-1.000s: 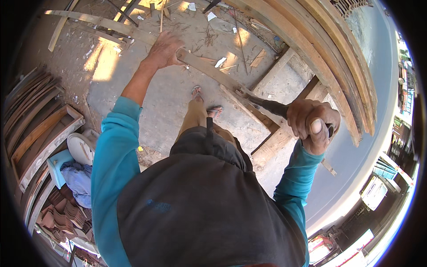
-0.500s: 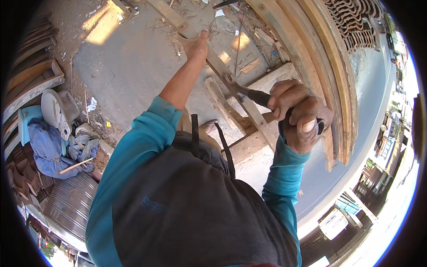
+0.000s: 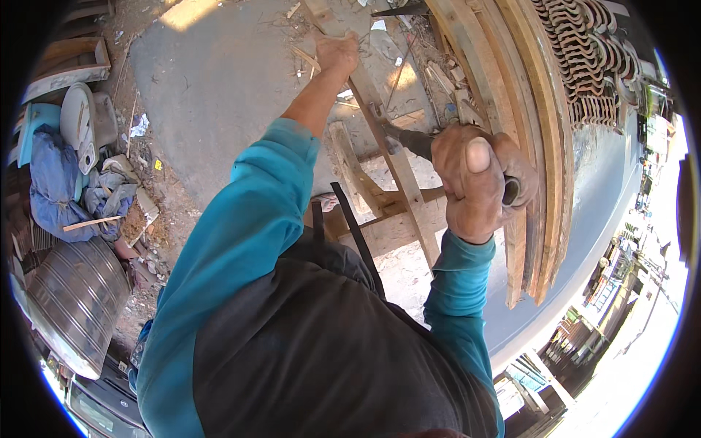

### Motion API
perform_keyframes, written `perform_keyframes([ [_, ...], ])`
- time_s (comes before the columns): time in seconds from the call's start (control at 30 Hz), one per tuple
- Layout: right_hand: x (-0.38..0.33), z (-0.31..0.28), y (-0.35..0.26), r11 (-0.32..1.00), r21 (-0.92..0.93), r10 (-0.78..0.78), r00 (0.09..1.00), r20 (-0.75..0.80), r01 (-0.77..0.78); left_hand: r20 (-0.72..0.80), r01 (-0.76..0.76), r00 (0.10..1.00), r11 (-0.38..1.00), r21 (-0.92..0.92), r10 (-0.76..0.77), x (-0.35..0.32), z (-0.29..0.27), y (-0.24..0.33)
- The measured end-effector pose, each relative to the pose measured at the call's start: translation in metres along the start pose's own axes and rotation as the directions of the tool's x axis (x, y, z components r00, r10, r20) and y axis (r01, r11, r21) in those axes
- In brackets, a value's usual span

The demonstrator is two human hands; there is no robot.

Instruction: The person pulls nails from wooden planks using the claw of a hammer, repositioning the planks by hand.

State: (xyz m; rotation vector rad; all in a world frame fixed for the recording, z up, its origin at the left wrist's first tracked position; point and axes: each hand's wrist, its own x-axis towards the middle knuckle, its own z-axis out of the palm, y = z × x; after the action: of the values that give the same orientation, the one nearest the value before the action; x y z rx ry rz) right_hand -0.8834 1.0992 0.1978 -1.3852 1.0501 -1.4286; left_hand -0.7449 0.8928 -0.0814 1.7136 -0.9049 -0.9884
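A long, narrow wooden plank point(image 3: 407, 191) slants from the far middle down toward me, lying across a wooden support frame point(image 3: 398, 231). My left hand point(image 3: 336, 54) is closed on the plank's far part, with the arm stretched out. Closer in, my right hand point(image 3: 478, 179) is wrapped around the dark handle of a hammer point(image 3: 416, 143). Its metal head rests at the plank's right edge and partly hides there. Whether a nail sits under the head I cannot make out.
Several long beams point(image 3: 522, 146) are stacked at my right, with curved roof tiles point(image 3: 584, 66) beyond them. At left lie a blue tarp bundle point(image 3: 55, 182), a pale toilet seat point(image 3: 79, 120) and a ribbed metal drum point(image 3: 77, 296). Wood scraps point(image 3: 442, 77) litter the ground.
The view has shifted, and my torso leans further forward. The right hand has turned, thumb now on top, with the hammer still at the plank. My left hand keeps its hold on the plank.
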Motion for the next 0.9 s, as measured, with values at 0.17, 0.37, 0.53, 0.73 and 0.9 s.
perform_keyframes([
  [0.17, 0.074, 0.022, 0.011, 0.996, -0.036, 0.086, 0.981, 0.172, -0.081, -0.183, -0.016, 0.982, 0.989, 0.148, 0.043, 0.037, 0.011, -0.079],
  [0.37, 0.039, -0.009, 0.014, 0.999, 0.035, 0.014, 0.979, 0.204, -0.021, -0.009, 0.118, 0.993, 0.981, -0.156, -0.121, 0.019, 0.015, -0.034],
  [0.53, 0.017, -0.007, 0.005, 0.996, -0.032, -0.08, 0.985, 0.152, 0.086, -0.001, 0.147, 0.989, 0.986, -0.075, -0.147, -0.023, 0.0, 0.002],
  [0.73, 0.079, 0.008, 0.019, 0.987, -0.164, 0.026, 0.983, 0.179, 0.004, 0.094, 0.061, 0.995, 0.954, -0.294, -0.035, -0.04, 0.001, 0.009],
  [0.9, 0.005, -0.011, 0.0, 0.993, -0.005, -0.117, 0.983, 0.139, 0.119, -0.072, 0.114, 0.99, 0.987, -0.11, -0.122, -0.045, 0.001, 0.006],
])
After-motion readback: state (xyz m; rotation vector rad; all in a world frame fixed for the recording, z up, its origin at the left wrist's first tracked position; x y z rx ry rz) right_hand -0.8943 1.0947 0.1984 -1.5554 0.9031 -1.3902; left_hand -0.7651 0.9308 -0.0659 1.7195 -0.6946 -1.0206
